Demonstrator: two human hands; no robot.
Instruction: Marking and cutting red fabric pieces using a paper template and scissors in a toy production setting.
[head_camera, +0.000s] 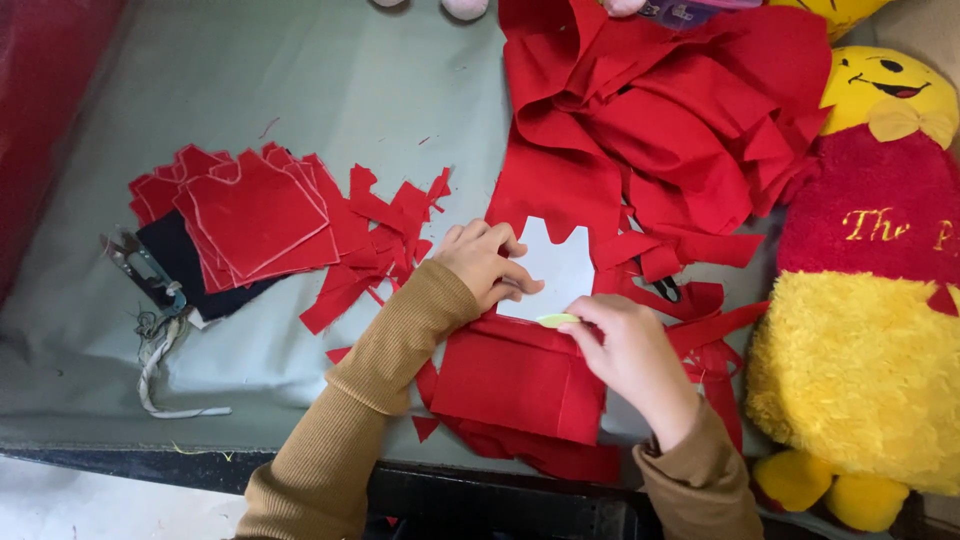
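Fingers of our left hand (485, 262) lie slightly curled and close together, pressing flat on a pale, garment-shaped paper template (553, 268), which seems held this way so it cannot slide on the folded red fabric piece (515, 378) under it. Our right hand (628, 352) pinches a small yellow-green sliver of tailor's chalk (556, 320) between thumb and forefinger, its tip touching the template's lower edge just beside our left fingertips, as if to trace the outline. Beyond our fingers, a heap of loose red cloth (660, 110) spills across the grey-green table cover (300, 80). Left of our left hand sit a stack of cut red shirt-shaped pieces (250, 215), red offcuts (385, 235), and farther out metal thread snips (140, 265). Right of our right hand lies a yellow plush bear in a red top (865, 290).
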